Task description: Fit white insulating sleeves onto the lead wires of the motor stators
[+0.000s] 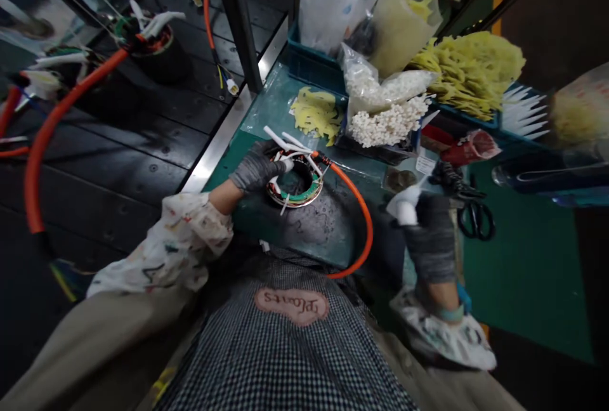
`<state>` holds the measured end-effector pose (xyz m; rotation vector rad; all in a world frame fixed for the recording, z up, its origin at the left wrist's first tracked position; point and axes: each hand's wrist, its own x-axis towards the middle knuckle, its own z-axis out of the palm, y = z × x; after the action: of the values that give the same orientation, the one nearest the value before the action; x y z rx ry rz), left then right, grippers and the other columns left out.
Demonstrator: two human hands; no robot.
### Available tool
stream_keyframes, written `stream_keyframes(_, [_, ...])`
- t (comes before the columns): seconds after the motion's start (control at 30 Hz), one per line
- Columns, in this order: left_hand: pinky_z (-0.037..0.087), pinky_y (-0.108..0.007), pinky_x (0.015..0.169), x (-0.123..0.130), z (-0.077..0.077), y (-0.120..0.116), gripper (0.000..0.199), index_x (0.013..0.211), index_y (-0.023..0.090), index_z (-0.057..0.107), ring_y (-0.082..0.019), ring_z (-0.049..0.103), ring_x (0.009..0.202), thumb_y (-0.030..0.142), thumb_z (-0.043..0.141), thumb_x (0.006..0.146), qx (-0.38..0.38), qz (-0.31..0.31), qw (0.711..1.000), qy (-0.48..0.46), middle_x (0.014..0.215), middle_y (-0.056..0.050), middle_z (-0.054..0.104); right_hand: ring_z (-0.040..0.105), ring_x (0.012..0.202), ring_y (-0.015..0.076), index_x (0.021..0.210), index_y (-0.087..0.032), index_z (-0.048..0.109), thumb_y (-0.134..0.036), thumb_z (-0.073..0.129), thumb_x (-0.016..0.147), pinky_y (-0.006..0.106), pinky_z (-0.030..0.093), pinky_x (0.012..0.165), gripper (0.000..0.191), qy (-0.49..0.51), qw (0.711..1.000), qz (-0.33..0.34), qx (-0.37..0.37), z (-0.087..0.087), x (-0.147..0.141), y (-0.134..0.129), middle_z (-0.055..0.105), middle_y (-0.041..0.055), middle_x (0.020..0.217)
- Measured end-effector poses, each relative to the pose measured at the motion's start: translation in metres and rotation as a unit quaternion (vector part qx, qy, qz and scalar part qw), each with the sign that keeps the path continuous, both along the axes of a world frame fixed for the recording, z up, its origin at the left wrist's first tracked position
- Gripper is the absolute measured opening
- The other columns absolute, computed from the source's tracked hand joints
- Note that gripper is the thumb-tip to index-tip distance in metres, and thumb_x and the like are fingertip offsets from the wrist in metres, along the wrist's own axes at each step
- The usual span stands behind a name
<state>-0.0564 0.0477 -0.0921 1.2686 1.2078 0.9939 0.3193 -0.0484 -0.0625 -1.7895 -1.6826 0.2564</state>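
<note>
In the head view, a ring-shaped wound coil [295, 188] with a green band is lying on a green-topped desk [375, 173], towards the desk's left edge. A clenched grip is taken on the coil's far-left rim by the left hand [257, 169], which is covered by a grey knit glove. White-tipped wires [285, 139] are seen projecting from the coil towards the far side, just beyond that hand. An orange cable [354, 192] is led from the coil and curved round towards the near edge of the desk.

A white plastic piece [404, 207] is grasped by the gloved right hand [431, 240], raised well to the right of the coil. Black scissors [476, 221] are placed further right. Bagged white parts [387, 120], loose yellow pieces [316, 116] and a blue crate [309, 65] are placed on the far side. Another coil [152, 49] is seen far left on a dark ribbed surface [143, 144].
</note>
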Motion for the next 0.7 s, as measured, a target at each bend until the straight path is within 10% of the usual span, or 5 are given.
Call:
stream_keyframes(0.13, [0.066,-0.065,0.117,-0.002,-0.008,-0.001,0.051,0.120,0.023,0.086,-0.041,0.083,0.121,0.050,0.093,0.077,0.069,-0.022,0.997,0.031,0.124,-0.012,0.088,0.078,0.077,0.0288,0.122,-0.024,0.077,-0.043,0.070,0.105,0.048,0.071,0.078,0.027,0.019,0.995,0.091,0.025,0.000,-0.072,-0.056,0.083,0.0095,0.097])
stream_keyframes(0.27, [0.063,-0.062,0.124,-0.002,-0.008,-0.042,0.061,0.143,0.022,0.079,-0.039,0.078,0.135,0.048,0.089,0.089,0.178,-0.007,0.981,0.072,0.142,-0.012,0.084,0.083,0.123,0.0376,0.143,-0.027,0.078,-0.036,0.069,0.106,0.061,0.071,0.109,0.038,0.037,0.984,0.171,0.036,-0.020,-0.115,-0.074,0.086,0.0146,0.133])
stream_keyframes(0.5, [0.053,-0.050,0.137,0.006,0.001,-0.104,0.050,0.167,0.031,0.062,-0.030,0.067,0.157,0.049,0.057,0.120,0.398,-0.004,0.902,0.170,0.165,-0.011,0.071,0.089,0.109,0.0327,0.147,-0.026,0.079,-0.039,0.076,0.108,0.049,0.078,0.101,0.041,-0.009,0.970,0.230,0.075,-0.026,-0.108,-0.075,0.090,0.0104,0.124])
stream_keyframes(0.7, [0.047,-0.050,0.141,0.003,-0.001,-0.124,0.060,0.163,0.030,0.067,-0.031,0.067,0.157,0.064,0.040,0.121,0.376,-0.009,0.886,0.272,0.162,-0.011,0.074,0.089,0.095,0.0280,0.124,-0.031,0.087,-0.040,0.077,0.107,0.043,0.079,0.087,0.022,0.056,0.968,0.240,0.051,0.002,-0.116,-0.068,0.091,0.0053,0.108])
